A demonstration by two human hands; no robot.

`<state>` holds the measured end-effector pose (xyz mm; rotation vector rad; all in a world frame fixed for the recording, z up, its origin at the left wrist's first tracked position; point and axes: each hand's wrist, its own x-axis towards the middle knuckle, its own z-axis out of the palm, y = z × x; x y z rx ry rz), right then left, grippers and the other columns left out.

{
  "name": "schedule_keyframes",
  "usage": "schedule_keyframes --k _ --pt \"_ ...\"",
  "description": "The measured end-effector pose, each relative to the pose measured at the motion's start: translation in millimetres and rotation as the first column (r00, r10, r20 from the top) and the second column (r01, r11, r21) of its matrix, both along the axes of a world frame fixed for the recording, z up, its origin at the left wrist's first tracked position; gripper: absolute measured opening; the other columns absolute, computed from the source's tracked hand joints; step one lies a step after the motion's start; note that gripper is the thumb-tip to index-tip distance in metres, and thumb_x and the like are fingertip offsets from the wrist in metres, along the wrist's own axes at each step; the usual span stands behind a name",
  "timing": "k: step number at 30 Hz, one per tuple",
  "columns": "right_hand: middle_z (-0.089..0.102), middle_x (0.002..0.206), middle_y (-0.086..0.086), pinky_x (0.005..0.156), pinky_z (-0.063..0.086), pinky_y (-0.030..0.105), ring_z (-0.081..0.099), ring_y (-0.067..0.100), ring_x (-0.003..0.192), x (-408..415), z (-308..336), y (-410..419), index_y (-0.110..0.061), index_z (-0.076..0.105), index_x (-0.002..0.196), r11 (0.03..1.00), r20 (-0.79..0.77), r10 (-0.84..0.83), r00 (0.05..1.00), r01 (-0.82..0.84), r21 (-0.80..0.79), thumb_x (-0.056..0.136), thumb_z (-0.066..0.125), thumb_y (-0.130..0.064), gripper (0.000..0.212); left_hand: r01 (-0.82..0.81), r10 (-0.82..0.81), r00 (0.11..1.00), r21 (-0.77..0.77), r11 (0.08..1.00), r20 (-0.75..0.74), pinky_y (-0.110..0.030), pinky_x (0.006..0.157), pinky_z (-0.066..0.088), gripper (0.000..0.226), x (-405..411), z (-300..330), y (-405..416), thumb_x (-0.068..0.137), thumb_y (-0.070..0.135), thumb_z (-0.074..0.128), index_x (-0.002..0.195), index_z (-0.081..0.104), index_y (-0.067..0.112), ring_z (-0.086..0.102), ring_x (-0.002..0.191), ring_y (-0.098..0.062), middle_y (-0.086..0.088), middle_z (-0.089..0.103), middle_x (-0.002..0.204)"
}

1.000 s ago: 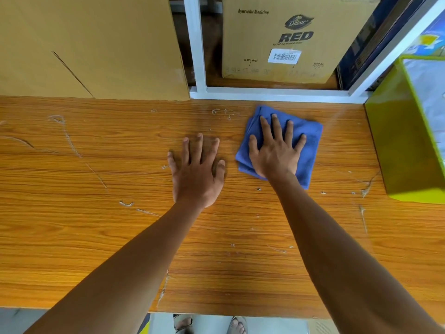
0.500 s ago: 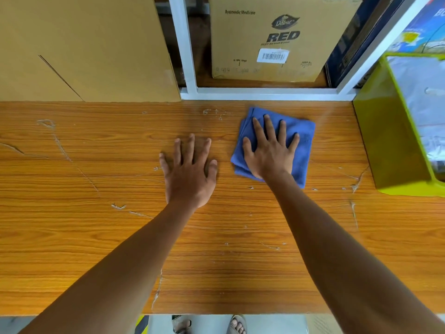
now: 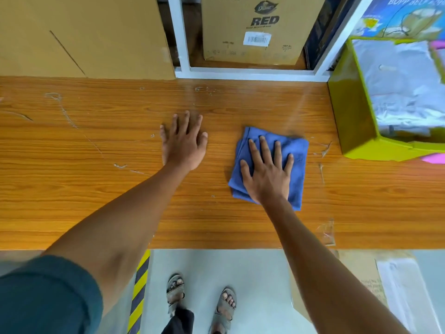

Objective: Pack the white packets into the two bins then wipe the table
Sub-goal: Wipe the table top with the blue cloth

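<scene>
A folded blue cloth (image 3: 297, 150) lies on the wooden table (image 3: 72, 189), right of centre. My right hand (image 3: 267, 172) presses flat on the cloth with spread fingers. To its left, my left hand (image 3: 184, 143) rests flat on the bare wood, fingers straight. A yellow-green bin (image 3: 351, 112) stands at the table's right end and holds white packets (image 3: 399, 88). A pink bin edge (image 3: 434, 158) shows at the far right, mostly out of frame.
Large cardboard boxes (image 3: 84, 37) stand behind the table, one printed "RED" (image 3: 252, 32) inside a white frame (image 3: 179, 44). Scratches and tape scraps mark the wood. Below the table's near edge are grey floor, a yellow-black stripe (image 3: 139, 285) and sandalled feet.
My right hand has slid the blue cloth toward me, away from the table's back edge. The view has tilted down, so the near edge and floor now show. The left hand stays flat.
</scene>
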<state>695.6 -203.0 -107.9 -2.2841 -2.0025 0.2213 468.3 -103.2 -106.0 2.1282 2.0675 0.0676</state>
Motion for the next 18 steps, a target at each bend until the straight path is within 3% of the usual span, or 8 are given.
schedule_keyframes --k 4,7,10,18 --pt "0.014 0.176 -0.007 0.124 0.011 0.067 0.013 0.031 0.162 6 -1 -75 -0.037 0.017 0.168 1.0 0.051 -0.01 0.999 0.009 0.019 0.107 0.025 -0.065 0.068 0.129 -0.13 0.992 0.044 0.991 0.004 -0.065 0.127 0.009 0.063 27 1 -48 0.107 0.059 0.019 0.166 0.023 0.038 0.008 0.162 -0.032 0.0 0.014 0.177" --pt "0.013 0.176 -0.006 0.124 0.01 0.069 0.013 0.033 0.162 10 1 -92 -0.037 0.017 0.168 1.0 0.048 -0.006 0.999 0.006 0.01 0.107 0.027 -0.064 0.068 0.188 -0.189 0.982 0.051 0.981 0.012 -0.065 0.127 0.007 0.063 58 -3 -84 0.107 0.059 0.018 0.167 0.02 0.04 0.004 0.163 -0.031 0.001 0.008 0.178" --pt "0.01 0.177 -0.007 0.123 0.009 0.07 0.01 0.033 0.162 14 2 -70 -0.04 0.015 0.167 1.0 0.05 0.01 0.999 -0.01 -0.001 0.105 0.025 -0.066 0.068 0.141 -0.142 0.989 0.04 0.989 0.035 -0.067 0.127 0.002 0.063 72 -8 -91 0.107 0.06 0.017 0.167 0.013 0.043 -0.003 0.164 -0.03 0.003 0.001 0.178" --pt "0.006 0.177 -0.009 0.124 0.005 0.07 0.003 0.032 0.163 24 -2 27 -0.04 0.009 0.168 1.0 0.029 -0.014 0.999 0.014 -0.014 0.103 0.013 -0.068 0.071 0.127 -0.134 0.99 0.141 0.982 0.034 -0.067 0.126 0.011 0.057 72 -18 -87 0.109 0.053 0.021 0.165 0.024 0.044 0.007 0.164 -0.028 0.005 0.012 0.177"
